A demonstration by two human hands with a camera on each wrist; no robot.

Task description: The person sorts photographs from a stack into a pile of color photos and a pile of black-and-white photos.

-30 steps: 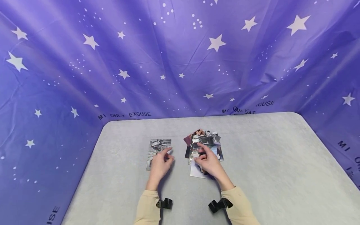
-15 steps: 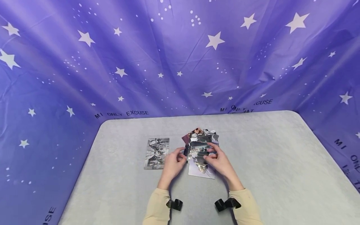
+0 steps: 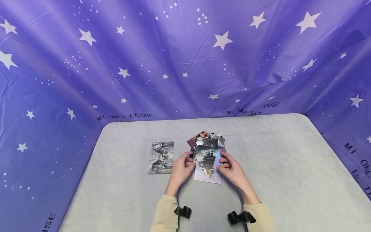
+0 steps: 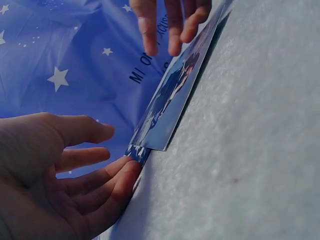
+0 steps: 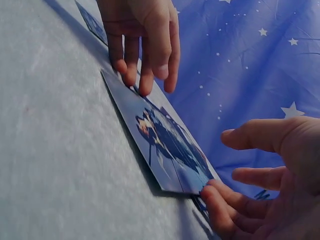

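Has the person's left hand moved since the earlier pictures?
Yes. In the head view, the left hand has moved right, from over the lone black-and-white photo to beside the photo pile.

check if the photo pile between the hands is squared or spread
Spread: the photo pile has uneven edges in the head view, a maroon corner jutting out at upper left.

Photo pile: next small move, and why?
Probably press both hands gently inward to square the pile: the left hand and right hand flank it on opposite sides, while its photos fan unevenly and the nearest photo juts toward the person.
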